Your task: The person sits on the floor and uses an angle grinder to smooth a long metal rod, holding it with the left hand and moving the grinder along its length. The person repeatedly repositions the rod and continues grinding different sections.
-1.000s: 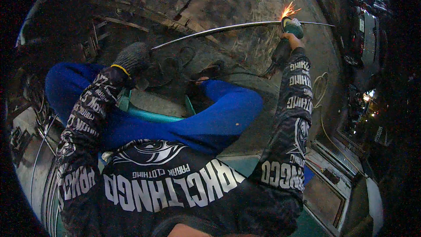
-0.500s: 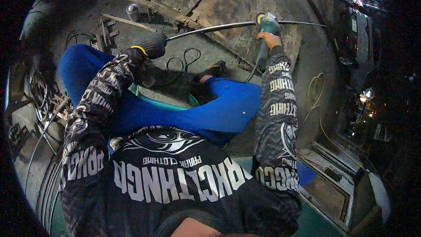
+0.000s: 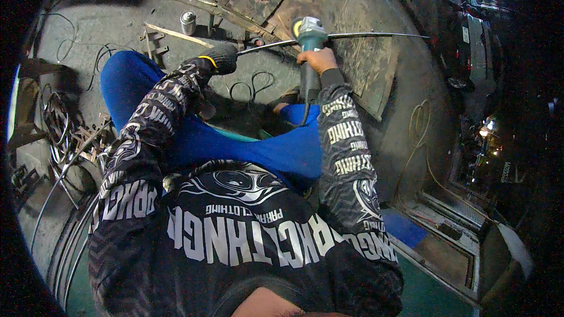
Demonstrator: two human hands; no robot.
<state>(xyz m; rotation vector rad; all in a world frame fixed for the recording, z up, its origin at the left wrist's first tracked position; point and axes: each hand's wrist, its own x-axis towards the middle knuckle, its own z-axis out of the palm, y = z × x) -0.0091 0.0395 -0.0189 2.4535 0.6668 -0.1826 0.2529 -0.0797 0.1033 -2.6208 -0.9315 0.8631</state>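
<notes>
Grinder (image 3: 309, 30) upper centre, gripped by bare right hand (image 3: 317, 58) | gloved left hand (image 3: 220, 58) clenched on metal rod (image 3: 352, 36) | spray can (image 3: 187, 23) upper left

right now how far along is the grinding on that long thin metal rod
Hard to call any of it done: no finished cut shows. In hand: the gloved left hand grips one end of the long thin metal rod, and the bare right hand holds the teal angle grinder against it, with no sparks visible. The rod is in one piece, so the grinding looks unfinished.

Head-worn fisheye, steeply downward, close overhead
</notes>
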